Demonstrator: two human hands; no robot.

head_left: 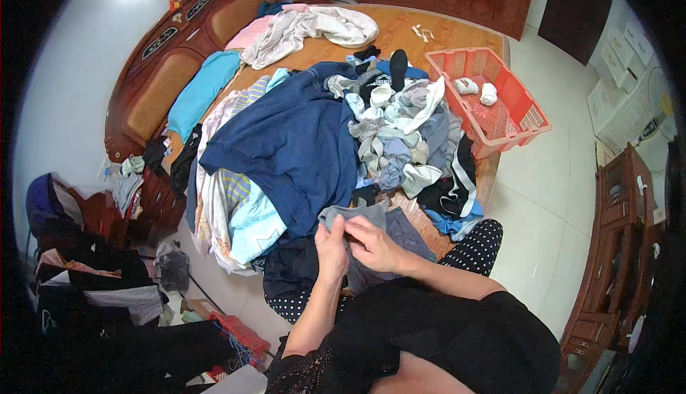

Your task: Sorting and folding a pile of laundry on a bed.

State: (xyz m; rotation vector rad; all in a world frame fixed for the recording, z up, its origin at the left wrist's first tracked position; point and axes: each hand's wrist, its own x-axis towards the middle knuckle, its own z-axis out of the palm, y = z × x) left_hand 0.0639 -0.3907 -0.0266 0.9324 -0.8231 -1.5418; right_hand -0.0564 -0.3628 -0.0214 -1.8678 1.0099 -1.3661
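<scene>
Close to my body, my left hand (331, 246) and my right hand (376, 248) are side by side, fingers closed on the upper edge of a grey cloth garment (361, 215). Its exact kind cannot be made out. Some of the fabric hangs below my hands toward my lap. A darker grey cloth (413, 233) lies just right of it. Beyond my hands spreads a large navy blue garment (286, 140). To its right rises a heap of grey, white and pale blue socks (400, 133), with one black sock (398, 69) on top.
A red plastic basket (493, 136) holds two white rolled bundles (477, 90) at the bed's right edge. Pale patterned bedding (214, 186) lies left, near a blue pillow (204, 90) by the wooden headboard (168, 58). Dark clothes (107, 308) are piled lower left. A wooden cabinet (607, 251) stands right.
</scene>
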